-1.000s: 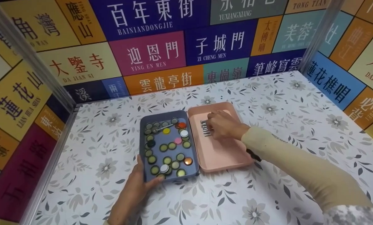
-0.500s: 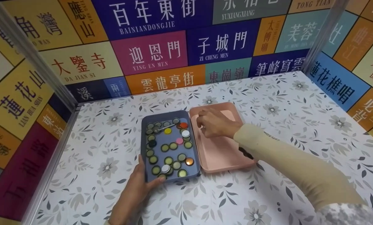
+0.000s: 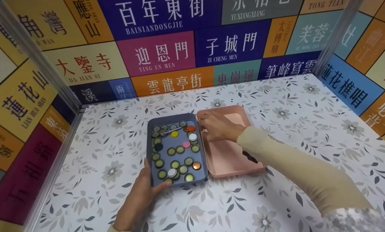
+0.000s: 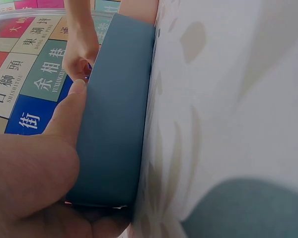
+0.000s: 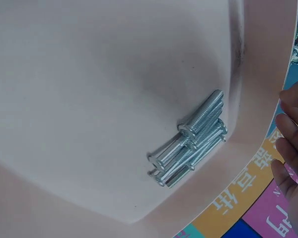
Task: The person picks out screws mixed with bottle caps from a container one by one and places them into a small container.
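My left hand (image 3: 140, 185) grips the near left corner of a blue tray (image 3: 155, 120), thumb over the rim. Several bottle caps (image 3: 180, 149) lie in that tray, many underside up, others white, yellow, pink, red and orange. One silver bolt (image 3: 175, 130) rests among them near the back. Beside it stands a pink tray (image 3: 234, 161), with my right hand (image 3: 221, 126) over its back left part, fingers bent near the shared rim. No object shows in those fingers (image 5: 288, 141). A bunch of silver bolts (image 5: 193, 141) lies in a pink tray corner, hidden in the head view.
The trays stand side by side on a floral-patterned table cover (image 3: 115, 141). Panels with coloured sign prints (image 3: 166, 58) rise behind the table and on both sides. Metal edge strips (image 3: 55, 64) run down the corners.
My right hand has moved left over the pink tray toward the blue tray's rim. The bolts seen beside it a second ago are now out of head view. My left hand keeps its hold.
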`<action>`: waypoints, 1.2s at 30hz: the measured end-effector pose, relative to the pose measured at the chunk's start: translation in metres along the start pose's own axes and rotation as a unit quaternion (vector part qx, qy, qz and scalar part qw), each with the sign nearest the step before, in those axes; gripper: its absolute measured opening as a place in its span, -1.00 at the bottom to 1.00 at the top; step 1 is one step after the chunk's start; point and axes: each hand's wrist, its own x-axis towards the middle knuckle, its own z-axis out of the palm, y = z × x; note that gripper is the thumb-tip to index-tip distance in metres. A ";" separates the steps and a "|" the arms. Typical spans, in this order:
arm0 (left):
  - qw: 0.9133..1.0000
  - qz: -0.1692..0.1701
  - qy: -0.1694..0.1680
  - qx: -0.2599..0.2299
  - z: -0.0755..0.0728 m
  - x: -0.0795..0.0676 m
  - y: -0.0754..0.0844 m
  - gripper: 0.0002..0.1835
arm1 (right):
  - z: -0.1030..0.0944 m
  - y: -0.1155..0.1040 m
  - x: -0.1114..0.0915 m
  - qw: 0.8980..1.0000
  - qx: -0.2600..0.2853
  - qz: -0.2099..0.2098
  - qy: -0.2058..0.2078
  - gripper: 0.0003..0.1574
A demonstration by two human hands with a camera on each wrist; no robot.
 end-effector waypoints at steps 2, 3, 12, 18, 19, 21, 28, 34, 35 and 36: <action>1.000 0.003 0.000 0.000 0.000 0.000 0.000 0.31 | -0.001 -0.001 0.002 1.000 0.003 -0.005 0.000 -0.77; 1.000 0.005 0.000 -0.003 -0.001 0.000 -0.001 0.31 | -0.001 -0.001 0.003 1.000 0.003 -0.006 -0.002 -0.77; 1.000 0.009 0.000 0.006 -0.001 -0.002 -0.001 0.31 | 0.001 -0.011 0.012 0.999 0.032 0.008 -0.027 -0.77; 0.999 0.024 0.006 0.032 0.000 -0.002 0.001 0.31 | 0.002 -0.016 0.018 0.998 0.040 0.015 -0.034 -0.77; 0.999 0.023 0.006 0.028 0.000 -0.002 0.001 0.31 | 0.003 -0.017 0.019 0.999 0.037 0.015 -0.033 -0.75; 1.000 0.015 0.006 0.024 0.000 -0.001 0.002 0.31 | 0.005 -0.018 0.021 0.999 0.031 0.016 -0.028 -0.71; 1.000 0.006 0.005 0.024 0.000 0.000 0.002 0.33 | 0.014 -0.022 0.027 1.000 0.026 0.006 0.002 -0.73; 1.000 0.010 0.007 0.026 0.000 -0.001 0.002 0.31 | 0.018 -0.025 0.035 1.000 0.019 0.000 -0.012 -0.72; 1.000 0.010 0.006 0.028 0.000 -0.001 0.002 0.31 | 0.018 -0.025 0.036 1.000 0.019 0.001 -0.017 -0.72; 1.000 0.009 0.005 0.028 0.000 0.000 0.002 0.31 | 0.018 -0.025 0.037 1.000 0.020 0.002 -0.021 -0.72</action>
